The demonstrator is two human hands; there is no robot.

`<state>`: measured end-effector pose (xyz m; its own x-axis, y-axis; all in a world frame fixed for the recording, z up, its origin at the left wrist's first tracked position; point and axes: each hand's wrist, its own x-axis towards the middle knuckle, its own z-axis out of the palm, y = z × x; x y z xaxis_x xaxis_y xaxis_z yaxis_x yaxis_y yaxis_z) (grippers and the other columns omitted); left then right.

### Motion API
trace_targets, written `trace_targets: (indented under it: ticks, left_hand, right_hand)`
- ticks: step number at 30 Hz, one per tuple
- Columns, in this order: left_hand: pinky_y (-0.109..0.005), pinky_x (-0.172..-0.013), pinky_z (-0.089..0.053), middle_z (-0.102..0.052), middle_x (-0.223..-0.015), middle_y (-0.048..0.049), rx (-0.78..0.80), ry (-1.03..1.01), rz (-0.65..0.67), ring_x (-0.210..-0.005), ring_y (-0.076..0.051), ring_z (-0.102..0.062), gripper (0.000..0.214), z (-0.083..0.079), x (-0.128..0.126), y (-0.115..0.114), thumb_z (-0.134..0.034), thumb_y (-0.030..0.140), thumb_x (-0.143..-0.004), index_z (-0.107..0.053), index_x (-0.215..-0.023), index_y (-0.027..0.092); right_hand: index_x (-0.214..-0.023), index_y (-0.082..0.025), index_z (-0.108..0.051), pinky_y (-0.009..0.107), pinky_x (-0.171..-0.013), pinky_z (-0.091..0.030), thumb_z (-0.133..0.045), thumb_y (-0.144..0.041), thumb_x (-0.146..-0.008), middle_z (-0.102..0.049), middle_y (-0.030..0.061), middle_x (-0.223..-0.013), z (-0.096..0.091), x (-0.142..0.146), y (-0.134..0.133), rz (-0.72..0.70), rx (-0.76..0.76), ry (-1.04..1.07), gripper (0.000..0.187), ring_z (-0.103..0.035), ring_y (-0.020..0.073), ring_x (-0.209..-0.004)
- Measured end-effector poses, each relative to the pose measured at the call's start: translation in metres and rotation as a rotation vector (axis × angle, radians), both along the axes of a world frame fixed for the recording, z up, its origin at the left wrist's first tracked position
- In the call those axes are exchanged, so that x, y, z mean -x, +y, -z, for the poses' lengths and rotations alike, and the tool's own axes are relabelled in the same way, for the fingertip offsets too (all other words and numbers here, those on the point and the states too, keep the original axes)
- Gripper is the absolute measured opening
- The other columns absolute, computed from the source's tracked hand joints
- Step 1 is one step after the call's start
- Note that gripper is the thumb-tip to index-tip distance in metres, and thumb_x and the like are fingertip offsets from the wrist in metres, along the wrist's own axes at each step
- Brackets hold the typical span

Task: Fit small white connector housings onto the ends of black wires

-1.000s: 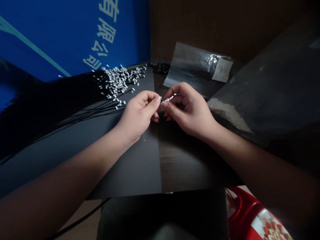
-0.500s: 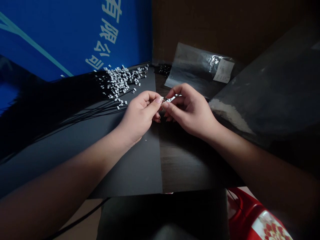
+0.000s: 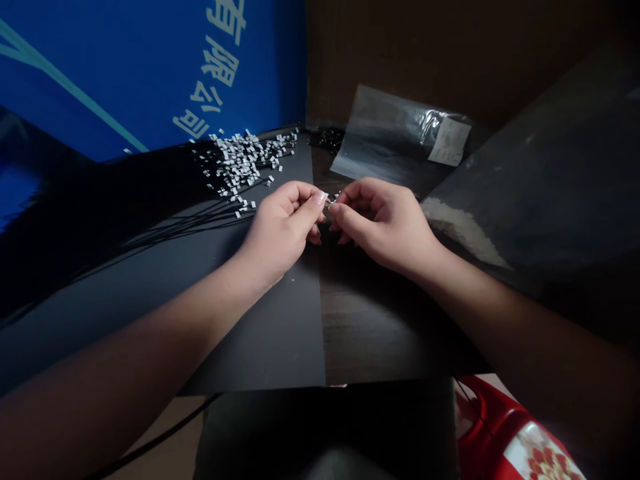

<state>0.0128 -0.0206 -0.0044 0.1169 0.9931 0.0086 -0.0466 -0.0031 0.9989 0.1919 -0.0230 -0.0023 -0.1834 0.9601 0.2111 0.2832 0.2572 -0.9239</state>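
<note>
My left hand (image 3: 280, 230) and my right hand (image 3: 383, 223) meet fingertip to fingertip above a dark table. Both are pinched shut on one small white piece (image 3: 330, 199) that shows only as a speck between the thumbs. Thin black wires (image 3: 200, 220) run from the left hand's side off to the left across a black sheet (image 3: 250, 320). A heap of several small white pieces (image 3: 240, 163), each on the end of a black wire, lies just behind and left of my left hand.
A blue board with white lettering (image 3: 150, 73) stands at the back left. A clear plastic bag with a white label (image 3: 400, 137) lies behind my right hand. A large dark plastic sheet (image 3: 540, 173) covers the right side. A red object with a flower pattern (image 3: 505, 437) sits at the bottom right.
My right hand's fingers have curled in and lowered, so the white strip that stuck out above them now hardly shows. My left hand has barely moved.
</note>
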Motion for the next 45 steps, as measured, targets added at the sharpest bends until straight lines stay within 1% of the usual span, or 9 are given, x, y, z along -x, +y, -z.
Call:
trace_targets:
  ticks: [4, 9, 12, 17, 23, 27, 30, 34, 45]
  left_hand:
    - [-0.021, -0.058, -0.053, -0.064, -0.078, 0.0003, 0.006, 0.01, -0.016, -0.062, -0.01, -0.059, 0.013, -0.0007, -0.0005, -0.0005, -0.073, 0.022, -0.1, -0.068, -0.088, 0.019]
    - [-0.021, -0.055, -0.051, -0.062, -0.074, 0.0011, 0.019, 0.012, -0.017, -0.06, -0.01, -0.058, 0.015, -0.0015, -0.0012, 0.0002, -0.075, 0.023, -0.098, -0.068, -0.086, 0.019]
    - [-0.021, -0.055, -0.051, -0.061, -0.073, 0.0014, 0.023, -0.002, -0.018, -0.06, -0.01, -0.057, 0.015, -0.0028, -0.0016, 0.0, -0.073, 0.022, -0.098, -0.067, -0.084, 0.018]
    - [-0.022, -0.055, -0.05, -0.06, -0.071, 0.0015, 0.03, -0.001, -0.019, -0.06, -0.011, -0.056, 0.014, -0.0043, -0.002, -0.0015, -0.073, 0.022, -0.097, -0.067, -0.084, 0.019]
    - [-0.023, -0.055, -0.049, -0.059, -0.067, 0.0017, 0.017, 0.022, -0.014, -0.059, -0.011, -0.055, 0.015, -0.003, -0.0008, -0.0011, -0.073, 0.025, -0.098, -0.068, -0.085, 0.019]
    - [-0.023, -0.054, -0.049, -0.058, -0.066, 0.0019, 0.005, 0.044, -0.015, -0.058, -0.011, -0.054, 0.015, -0.0026, -0.0004, -0.0001, -0.071, 0.023, -0.098, -0.068, -0.084, 0.02]
    - [-0.023, -0.054, -0.048, -0.058, -0.066, 0.002, -0.003, 0.055, -0.018, -0.057, -0.011, -0.054, 0.015, -0.0031, -0.0006, 0.0, -0.07, 0.021, -0.098, -0.068, -0.083, 0.02]
    - [-0.023, -0.055, -0.048, -0.059, -0.066, 0.0019, -0.008, 0.071, -0.027, -0.057, -0.012, -0.053, 0.015, -0.0039, -0.0007, -0.0005, -0.071, 0.023, -0.098, -0.068, -0.084, 0.021]
    - [-0.023, -0.054, -0.047, -0.059, -0.065, 0.0024, -0.021, 0.104, -0.015, -0.056, -0.011, -0.053, 0.014, -0.0023, 0.0007, -0.0006, -0.07, 0.026, -0.098, -0.067, -0.085, 0.02]
  right_hand:
    - [-0.088, -0.019, -0.07, 0.029, -0.056, -0.051, -0.073, -0.026, -0.097, -0.076, 0.0031, -0.078, -0.0015, 0.0003, 0.0001, -0.016, 0.017, 0.004, 0.011, -0.069, 0.016, -0.067]
    - [-0.086, -0.018, -0.07, 0.023, -0.048, -0.051, -0.073, -0.024, -0.098, -0.075, 0.0025, -0.074, -0.0075, 0.0015, 0.0005, -0.065, 0.13, 0.087, 0.013, -0.068, 0.0126, -0.059]
    - [-0.086, -0.016, -0.07, 0.021, -0.047, -0.051, -0.074, -0.024, -0.097, -0.075, 0.0034, -0.075, -0.0092, 0.0016, 0.0014, -0.094, 0.161, 0.115, 0.014, -0.069, 0.0118, -0.059]
    - [-0.085, -0.016, -0.069, 0.023, -0.05, -0.054, -0.073, -0.022, -0.095, -0.074, 0.003, -0.074, -0.0088, 0.0012, 0.0024, -0.122, 0.181, 0.121, 0.012, -0.068, 0.0121, -0.059]
    - [-0.086, -0.02, -0.066, 0.027, -0.054, -0.055, -0.069, -0.021, -0.096, -0.073, 0.0014, -0.073, -0.0058, -0.0012, 0.002, -0.137, 0.13, 0.076, 0.01, -0.068, 0.0138, -0.06]
    - [-0.092, -0.021, -0.066, 0.03, -0.061, -0.054, -0.067, -0.022, -0.098, -0.074, 0.0024, -0.078, -0.0015, -0.0039, 0.0018, -0.144, 0.028, -0.056, 0.006, -0.069, 0.0172, -0.067]
    - [-0.094, -0.02, -0.069, 0.031, -0.065, -0.05, -0.069, -0.025, -0.098, -0.075, 0.0034, -0.083, -0.0002, -0.005, 0.0017, -0.119, -0.035, -0.138, 0.006, -0.066, 0.0183, -0.072]
    - [-0.094, -0.02, -0.071, 0.032, -0.067, -0.047, -0.071, -0.028, -0.097, -0.073, 0.0034, -0.084, -0.0014, -0.0053, 0.0013, -0.093, -0.037, -0.148, 0.008, -0.063, 0.0185, -0.073]
    - [-0.093, -0.019, -0.068, 0.031, -0.068, -0.045, -0.063, -0.021, -0.097, -0.071, 0.0022, -0.08, -0.0025, -0.0067, 0.0019, -0.118, -0.1, -0.194, 0.007, -0.06, 0.0171, -0.072]
